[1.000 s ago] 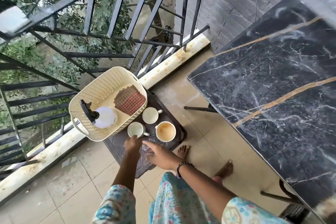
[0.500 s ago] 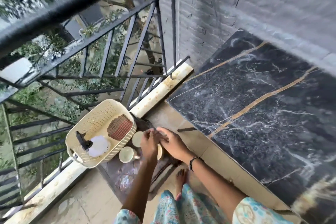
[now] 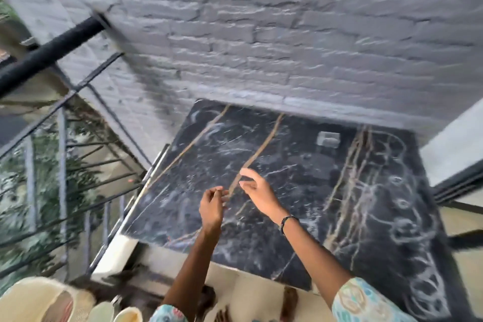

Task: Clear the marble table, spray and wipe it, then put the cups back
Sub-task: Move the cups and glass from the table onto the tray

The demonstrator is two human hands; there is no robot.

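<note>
The black marble table (image 3: 300,206) with gold veins stands against the grey brick wall. Both my hands hover over its near-left part. My left hand (image 3: 211,208) has loosely curled fingers and nothing visible in them. My right hand (image 3: 257,191), with a dark bracelet on the wrist, has thumb and fingers spread and holds nothing I can see. Two pale cups (image 3: 129,315) (image 3: 100,312) show at the bottom left edge, below the table. A small clear square thing (image 3: 328,138) lies on the marble near the wall. The view is blurred.
A cream basket (image 3: 31,300) with a checked cloth (image 3: 64,306) sits at the bottom left by the cups. A black metal railing (image 3: 60,165) runs along the left with greenery beyond. The brick wall (image 3: 261,34) closes off the far side.
The view has swung up from the low stool and cups to the marble table. Both hands have left the cups and risen over the tabletop.
</note>
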